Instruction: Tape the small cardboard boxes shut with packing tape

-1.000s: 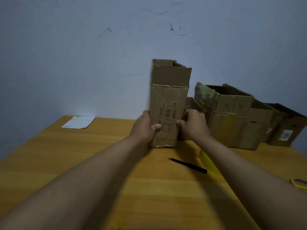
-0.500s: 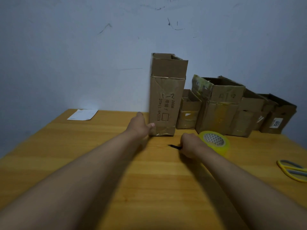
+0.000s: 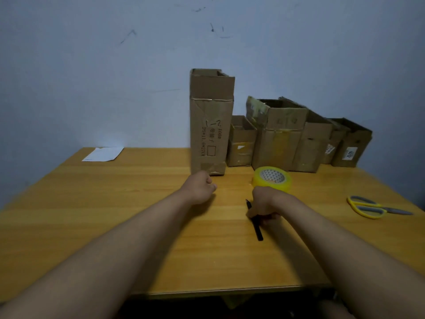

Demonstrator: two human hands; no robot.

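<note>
The right hand (image 3: 264, 203) grips a pen (image 3: 256, 227), the tape (image 3: 272, 179) just beyond its fingers. The left hand (image 3: 200, 187), loosely curled and empty, sits before the tall box (image 3: 210, 125).

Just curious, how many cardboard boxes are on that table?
6: a tall box by the wall, then a small one and four more rightward; others may hide behind.

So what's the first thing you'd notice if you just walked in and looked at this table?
Probably the tall cardboard box standing upright at the back of the wooden table, its top flaps open, with shorter open boxes lined up to its right. Next, the bright yellow tape roll just beyond the right hand, which grips a black pen.
</note>
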